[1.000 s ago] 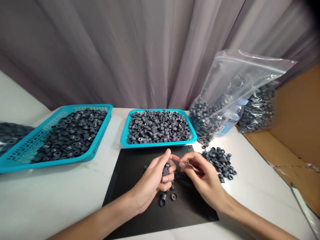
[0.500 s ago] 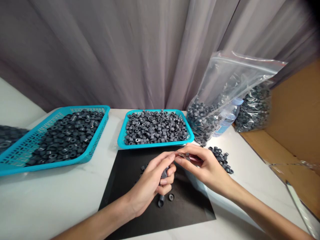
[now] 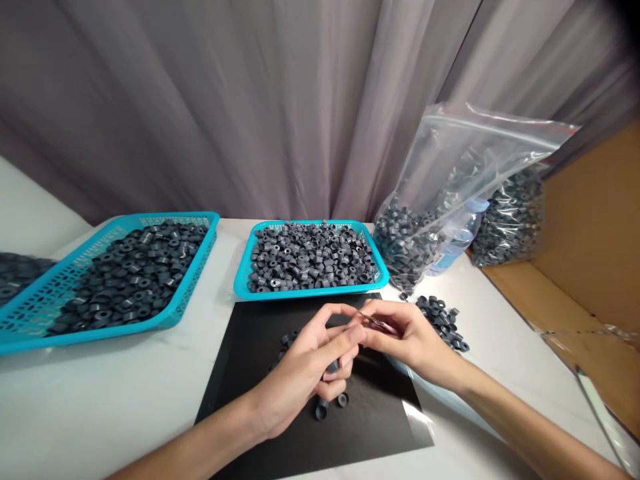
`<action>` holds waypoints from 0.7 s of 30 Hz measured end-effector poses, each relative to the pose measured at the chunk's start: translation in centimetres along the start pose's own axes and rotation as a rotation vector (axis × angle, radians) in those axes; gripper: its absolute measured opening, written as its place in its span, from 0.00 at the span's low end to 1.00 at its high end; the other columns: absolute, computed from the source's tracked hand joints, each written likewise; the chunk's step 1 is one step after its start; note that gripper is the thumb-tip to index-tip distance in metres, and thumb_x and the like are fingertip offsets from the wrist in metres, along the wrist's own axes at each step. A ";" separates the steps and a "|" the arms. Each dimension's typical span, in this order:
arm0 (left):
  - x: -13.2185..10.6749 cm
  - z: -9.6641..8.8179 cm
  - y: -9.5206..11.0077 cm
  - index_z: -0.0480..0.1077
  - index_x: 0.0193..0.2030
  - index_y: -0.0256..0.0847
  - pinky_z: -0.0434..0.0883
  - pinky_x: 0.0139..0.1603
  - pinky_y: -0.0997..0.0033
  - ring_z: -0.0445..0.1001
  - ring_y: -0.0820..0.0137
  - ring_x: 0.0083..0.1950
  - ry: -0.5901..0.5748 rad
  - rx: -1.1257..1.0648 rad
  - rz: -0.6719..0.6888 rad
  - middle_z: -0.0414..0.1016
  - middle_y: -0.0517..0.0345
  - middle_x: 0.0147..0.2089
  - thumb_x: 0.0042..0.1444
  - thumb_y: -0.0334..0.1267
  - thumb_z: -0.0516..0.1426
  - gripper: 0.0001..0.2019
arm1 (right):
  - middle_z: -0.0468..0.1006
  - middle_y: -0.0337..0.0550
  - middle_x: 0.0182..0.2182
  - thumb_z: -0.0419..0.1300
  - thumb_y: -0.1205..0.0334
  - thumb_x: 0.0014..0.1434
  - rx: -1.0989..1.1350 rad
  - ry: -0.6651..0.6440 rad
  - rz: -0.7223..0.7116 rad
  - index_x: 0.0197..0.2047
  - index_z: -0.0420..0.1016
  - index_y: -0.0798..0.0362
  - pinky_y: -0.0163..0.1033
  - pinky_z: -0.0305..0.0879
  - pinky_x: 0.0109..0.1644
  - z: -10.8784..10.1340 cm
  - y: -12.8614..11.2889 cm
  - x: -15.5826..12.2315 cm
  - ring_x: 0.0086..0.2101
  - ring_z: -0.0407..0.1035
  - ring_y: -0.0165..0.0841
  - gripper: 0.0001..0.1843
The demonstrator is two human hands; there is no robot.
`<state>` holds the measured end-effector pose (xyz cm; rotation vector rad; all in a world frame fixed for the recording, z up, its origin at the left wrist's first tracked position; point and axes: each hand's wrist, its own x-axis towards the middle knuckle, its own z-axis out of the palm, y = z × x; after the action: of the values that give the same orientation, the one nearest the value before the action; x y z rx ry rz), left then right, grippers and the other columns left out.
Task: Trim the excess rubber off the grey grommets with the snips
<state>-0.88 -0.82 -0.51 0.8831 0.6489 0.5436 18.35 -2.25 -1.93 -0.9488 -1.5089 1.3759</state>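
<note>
White table (image 3: 125, 400): black mat (image 3: 250, 347) at near edge, middle. Blue tray (image 3: 310, 292) touches mat far edge; loose pile (image 3: 443, 323) just off mat right edge. Both my hands over mat centre, fingertips meeting.

- My left hand (image 3: 305, 367): curled around few rings (image 3: 333, 367), thumb and forefinger pinched; what is in pinch, I cannot tell.
- My right hand (image 3: 407, 337): narrow, holds thin tool (image 3: 377, 323).
- Tool axis runs left-right, tip toward left pinch.
- Two rings (image 3: 321, 410) lie on mat, near side of left hand.

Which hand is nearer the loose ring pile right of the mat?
Right. Right hand sits just left of the ring pile; left hand farther left, over the black mat.
</note>
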 end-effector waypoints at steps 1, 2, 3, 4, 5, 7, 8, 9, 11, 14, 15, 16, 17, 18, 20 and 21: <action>0.0 0.0 0.0 0.65 0.50 0.45 0.43 0.19 0.82 0.44 0.80 0.24 -0.004 -0.005 -0.005 0.54 0.70 0.27 0.65 0.44 0.61 0.12 | 0.75 0.37 0.31 0.67 0.56 0.63 -0.010 0.030 -0.006 0.38 0.79 0.54 0.31 0.64 0.38 0.0 0.0 0.0 0.32 0.67 0.26 0.09; 0.0 0.0 0.0 0.65 0.49 0.44 0.43 0.19 0.82 0.43 0.80 0.24 -0.001 -0.018 -0.010 0.54 0.70 0.27 0.66 0.45 0.60 0.11 | 0.74 0.36 0.31 0.68 0.55 0.62 -0.033 0.062 -0.017 0.37 0.79 0.54 0.30 0.64 0.37 0.0 -0.1 0.0 0.31 0.67 0.26 0.10; 0.0 0.0 0.0 0.65 0.49 0.44 0.43 0.18 0.82 0.43 0.80 0.24 0.004 -0.034 -0.016 0.54 0.70 0.27 0.66 0.46 0.60 0.11 | 0.74 0.36 0.31 0.68 0.55 0.61 -0.064 0.094 -0.033 0.36 0.79 0.54 0.30 0.64 0.35 0.0 -0.1 -0.1 0.31 0.66 0.26 0.10; 0.1 0.0 -0.1 0.65 0.47 0.44 0.42 0.18 0.82 0.42 0.80 0.24 0.012 -0.047 -0.021 0.54 0.70 0.27 0.66 0.46 0.59 0.11 | 0.74 0.37 0.31 0.69 0.55 0.61 -0.106 0.126 -0.054 0.37 0.79 0.53 0.31 0.63 0.35 -0.1 -0.2 -0.1 0.31 0.66 0.26 0.10; 0.1 0.0 -0.1 0.65 0.45 0.43 0.42 0.18 0.82 0.42 0.80 0.24 0.023 -0.056 -0.023 0.54 0.70 0.27 0.67 0.47 0.59 0.11 | 0.75 0.37 0.31 0.69 0.54 0.60 -0.153 0.159 -0.079 0.37 0.79 0.53 0.31 0.63 0.34 -0.2 -0.2 -0.1 0.30 0.67 0.27 0.10; 0.2 -0.1 -0.2 0.65 0.41 0.42 0.41 0.18 0.83 0.42 0.81 0.24 0.042 -0.056 -0.019 0.54 0.70 0.28 0.67 0.47 0.58 0.12 | 0.76 0.39 0.32 0.68 0.54 0.61 -0.253 0.204 -0.128 0.38 0.80 0.53 0.32 0.63 0.32 -0.5 -0.3 -0.1 0.29 0.67 0.28 0.10; 0.2 -0.1 -0.2 0.64 0.40 0.41 0.40 0.18 0.83 0.42 0.81 0.24 0.048 -0.048 -0.018 0.55 0.69 0.28 0.68 0.47 0.57 0.12 | 0.77 0.39 0.32 0.67 0.54 0.62 -0.297 0.214 -0.149 0.38 0.80 0.52 0.33 0.63 0.32 -0.6 -0.2 -0.1 0.29 0.67 0.28 0.10; 0.2 -0.1 -0.2 0.64 0.39 0.41 0.40 0.18 0.83 0.42 0.81 0.24 0.055 -0.038 -0.019 0.55 0.69 0.28 0.68 0.47 0.57 0.12 | 0.77 0.39 0.31 0.66 0.55 0.63 -0.334 0.217 -0.166 0.39 0.80 0.52 0.33 0.63 0.32 -0.7 -0.2 -0.1 0.29 0.67 0.28 0.09; 0.3 -0.1 -0.2 0.64 0.38 0.40 0.40 0.18 0.83 0.42 0.81 0.24 0.065 -0.024 -0.022 0.54 0.69 0.28 0.68 0.46 0.57 0.12 | 0.77 0.39 0.31 0.66 0.56 0.63 -0.384 0.206 -0.191 0.39 0.80 0.52 0.34 0.64 0.32 -0.8 0.0 -0.2 0.29 0.67 0.28 0.08; 0.4 -0.1 -0.2 0.64 0.39 0.40 0.40 0.18 0.83 0.42 0.81 0.24 0.066 -0.019 -0.026 0.54 0.69 0.28 0.68 0.46 0.57 0.12 | 0.77 0.40 0.32 0.65 0.57 0.64 -0.405 0.183 -0.193 0.40 0.79 0.52 0.34 0.66 0.34 -0.7 0.2 -0.4 0.30 0.69 0.29 0.08; 0.4 0.0 -0.1 0.64 0.40 0.40 0.40 0.18 0.83 0.42 0.81 0.24 0.064 -0.023 -0.029 0.54 0.69 0.28 0.67 0.46 0.58 0.12 | 0.78 0.40 0.33 0.65 0.56 0.64 -0.396 0.178 -0.185 0.41 0.78 0.52 0.34 0.67 0.34 -0.7 0.2 -0.4 0.31 0.70 0.29 0.08; 0.3 0.0 -0.1 0.64 0.40 0.40 0.40 0.18 0.83 0.42 0.81 0.24 0.065 -0.030 -0.034 0.54 0.69 0.28 0.67 0.45 0.58 0.11 | 0.78 0.40 0.33 0.65 0.56 0.64 -0.381 0.180 -0.179 0.42 0.78 0.52 0.33 0.67 0.34 -0.6 0.1 -0.4 0.31 0.71 0.29 0.08; 0.3 0.0 -0.1 0.64 0.40 0.40 0.40 0.18 0.83 0.42 0.81 0.24 0.065 -0.039 -0.041 0.54 0.69 0.28 0.67 0.45 0.58 0.11 | 0.77 0.40 0.34 0.65 0.56 0.64 -0.363 0.188 -0.174 0.44 0.77 0.52 0.33 0.68 0.34 -0.6 0.1 -0.5 0.31 0.72 0.29 0.09; 0.3 0.0 0.0 0.64 0.39 0.40 0.40 0.18 0.84 0.42 0.81 0.24 0.064 -0.049 -0.047 0.54 0.69 0.28 0.67 0.45 0.58 0.11 | 0.77 0.39 0.34 0.66 0.57 0.63 -0.343 0.196 -0.170 0.45 0.77 0.52 0.32 0.68 0.33 -0.6 0.0 -0.5 0.31 0.72 0.28 0.10; 0.3 0.0 0.0 0.64 0.38 0.40 0.40 0.18 0.84 0.41 0.81 0.24 0.061 -0.072 -0.058 0.54 0.69 0.28 0.68 0.44 0.58 0.11 | 0.76 0.38 0.34 0.67 0.58 0.62 -0.308 0.204 -0.163 0.48 0.76 0.51 0.30 0.67 0.31 -0.7 -0.1 -0.5 0.30 0.71 0.27 0.12; 0.3 0.1 0.1 0.64 0.38 0.40 0.40 0.18 0.84 0.42 0.81 0.24 0.057 -0.080 -0.063 0.54 0.69 0.28 0.68 0.43 0.58 0.11 | 0.76 0.38 0.33 0.67 0.58 0.62 -0.291 0.203 -0.159 0.48 0.75 0.51 0.30 0.67 0.31 -0.7 -0.2 -0.5 0.30 0.72 0.27 0.12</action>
<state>-0.66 -0.63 -0.51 0.7716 0.7000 0.5366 19.23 -2.52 -1.78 -1.0853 -1.6153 0.9340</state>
